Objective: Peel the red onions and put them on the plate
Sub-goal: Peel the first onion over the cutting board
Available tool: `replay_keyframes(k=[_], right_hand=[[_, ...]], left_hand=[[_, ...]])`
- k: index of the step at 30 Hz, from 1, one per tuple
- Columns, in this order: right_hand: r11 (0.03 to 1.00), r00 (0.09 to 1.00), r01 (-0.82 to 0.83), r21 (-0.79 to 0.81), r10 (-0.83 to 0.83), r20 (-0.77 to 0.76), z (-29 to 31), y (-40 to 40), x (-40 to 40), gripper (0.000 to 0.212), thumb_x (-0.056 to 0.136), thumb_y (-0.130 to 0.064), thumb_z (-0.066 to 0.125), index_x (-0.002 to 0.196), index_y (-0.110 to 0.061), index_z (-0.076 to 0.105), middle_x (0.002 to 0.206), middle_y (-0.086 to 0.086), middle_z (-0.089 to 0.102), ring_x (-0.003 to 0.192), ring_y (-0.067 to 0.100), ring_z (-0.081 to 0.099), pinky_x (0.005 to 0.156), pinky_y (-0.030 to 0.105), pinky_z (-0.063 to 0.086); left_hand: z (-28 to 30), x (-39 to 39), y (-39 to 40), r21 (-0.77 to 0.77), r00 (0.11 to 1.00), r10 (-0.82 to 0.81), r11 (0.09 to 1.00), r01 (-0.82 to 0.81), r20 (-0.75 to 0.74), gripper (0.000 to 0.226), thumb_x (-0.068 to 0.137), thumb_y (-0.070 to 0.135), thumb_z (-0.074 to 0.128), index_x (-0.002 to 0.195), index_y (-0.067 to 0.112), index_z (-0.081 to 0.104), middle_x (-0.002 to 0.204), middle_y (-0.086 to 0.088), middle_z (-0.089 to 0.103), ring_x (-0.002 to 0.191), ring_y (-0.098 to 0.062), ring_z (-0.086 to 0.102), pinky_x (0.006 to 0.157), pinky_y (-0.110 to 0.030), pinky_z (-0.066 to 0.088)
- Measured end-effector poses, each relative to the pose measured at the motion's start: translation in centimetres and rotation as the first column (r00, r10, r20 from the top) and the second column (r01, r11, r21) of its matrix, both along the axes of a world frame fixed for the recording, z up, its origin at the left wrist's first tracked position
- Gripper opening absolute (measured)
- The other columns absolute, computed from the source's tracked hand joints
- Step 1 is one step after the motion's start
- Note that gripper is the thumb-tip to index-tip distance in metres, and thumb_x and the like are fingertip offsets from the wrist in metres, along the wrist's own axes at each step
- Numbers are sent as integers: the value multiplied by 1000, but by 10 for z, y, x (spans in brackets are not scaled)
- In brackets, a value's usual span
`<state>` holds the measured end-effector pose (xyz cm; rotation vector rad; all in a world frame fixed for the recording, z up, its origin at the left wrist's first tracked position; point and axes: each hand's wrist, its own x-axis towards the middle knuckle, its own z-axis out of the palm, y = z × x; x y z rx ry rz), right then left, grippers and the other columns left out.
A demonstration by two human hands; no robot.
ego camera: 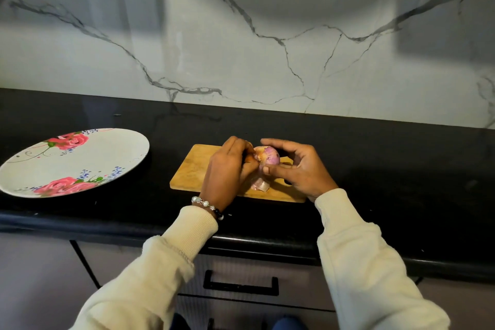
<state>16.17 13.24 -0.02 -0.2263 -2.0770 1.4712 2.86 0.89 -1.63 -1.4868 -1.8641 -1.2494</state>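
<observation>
1. The left hand [230,169] has its fingers curled together, pinching papery skin at the end of the red onion [267,157]; the right hand [297,166] cups the bulb, fingers clamped round it.
2. To do this well, I judge: pull the skin along the bulb in broad strips while turning it.
3. The onion is purple-pink, partly bared, held just above the cutting board [192,169] mid-tabletop; a loose peel [259,184] lies beneath.
4. The floral plate [128,147] waits near the tabletop's left edge.
</observation>
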Motion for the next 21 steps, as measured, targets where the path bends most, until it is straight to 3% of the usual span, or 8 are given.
replay_keyframes(k=[3,8,11,17,21], right_hand=[[999,1000,-12,-33,11,-16,1,0,0,51,76,3,80,118,-24,68,125,-1,66,118,13,62,88,26,56],[999,997,-14,-40,11,-76,-1,2,-1,49,74,3,79,115,-23,69,123,0,68,119,17,61,89,28,55],[993,993,-32,-112,19,-119,-2,3,-2,44,69,-4,70,109,-21,72,119,0,69,117,18,62,86,28,55],[917,971,-121,-381,30,-236,0,5,-4,44,71,0,58,113,-8,68,119,11,66,111,24,64,79,29,55],[868,958,-189,-459,60,-281,4,4,0,43,78,7,67,120,-4,65,117,13,66,105,22,68,78,29,57]], left_hand=[[2,-5,0,12,968,33,999,-37,248,10,85,10,68,93,7,62,88,3,55,73,-5,51,65,-8,40],[2,-5,0,33,950,-18,999,8,311,4,89,10,63,93,11,61,83,9,59,74,-13,60,64,-23,49],[1,-6,-2,47,910,-38,999,21,414,6,90,11,60,91,16,59,79,-6,68,69,-20,67,63,-39,56],[8,1,-7,109,789,-136,990,87,599,5,92,4,56,93,6,60,64,-7,68,55,-17,68,56,-34,58],[8,1,-8,102,777,-135,991,91,615,6,92,5,56,95,6,60,66,-8,68,57,-19,69,60,-38,59]])
